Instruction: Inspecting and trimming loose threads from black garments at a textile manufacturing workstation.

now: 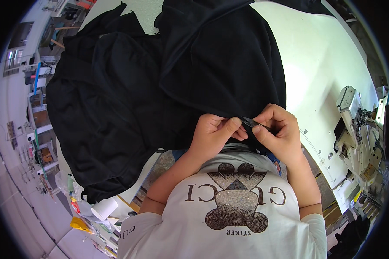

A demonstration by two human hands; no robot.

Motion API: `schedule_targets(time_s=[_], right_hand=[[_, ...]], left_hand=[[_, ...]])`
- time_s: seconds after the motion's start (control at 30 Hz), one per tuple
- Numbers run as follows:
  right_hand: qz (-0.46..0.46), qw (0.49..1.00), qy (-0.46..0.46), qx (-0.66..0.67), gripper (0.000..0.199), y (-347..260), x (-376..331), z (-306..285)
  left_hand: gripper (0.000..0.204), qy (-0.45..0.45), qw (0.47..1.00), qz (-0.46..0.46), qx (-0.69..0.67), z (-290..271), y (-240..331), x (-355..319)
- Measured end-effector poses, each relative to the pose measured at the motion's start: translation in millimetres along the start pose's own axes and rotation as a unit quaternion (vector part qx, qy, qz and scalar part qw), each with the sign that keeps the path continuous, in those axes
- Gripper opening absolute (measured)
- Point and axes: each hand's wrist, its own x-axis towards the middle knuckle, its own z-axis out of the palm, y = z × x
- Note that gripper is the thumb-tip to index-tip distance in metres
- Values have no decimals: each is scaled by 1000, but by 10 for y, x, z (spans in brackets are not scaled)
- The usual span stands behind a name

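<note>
A large black garment [220, 60] lies in folds over the table, its near edge hanging toward my lap. My left hand [214, 134] pinches that near edge between thumb and fingers. Close beside it, my right hand [281, 129] is closed around small dark thread snips [249, 122], with the blades pointing left to the cloth at my left fingertips. The grip end of the snips is hidden in my right palm. Whether the blades touch a thread is too small to tell.
The pale table [315, 56] carries a sewing machine [352, 116] on the right. Another dark cloth [307, 6] lies at the far edge. At lower left stand a white cylinder [104, 209] and a yellow item [80, 224]. Shelving with equipment [43, 116] lines the left side.
</note>
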Motion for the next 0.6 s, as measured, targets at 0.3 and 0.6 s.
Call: schedule_targets(time_s=[0.3,0.6], right_hand=[[26,1000,-6,-8,10,-3,-10,-31],[-15,1000,7,9,11,13,22,47]], left_hand=[[20,6,1000,1,15,2,4,-5],[19,-2,1000,8,23,6,-41,-3]])
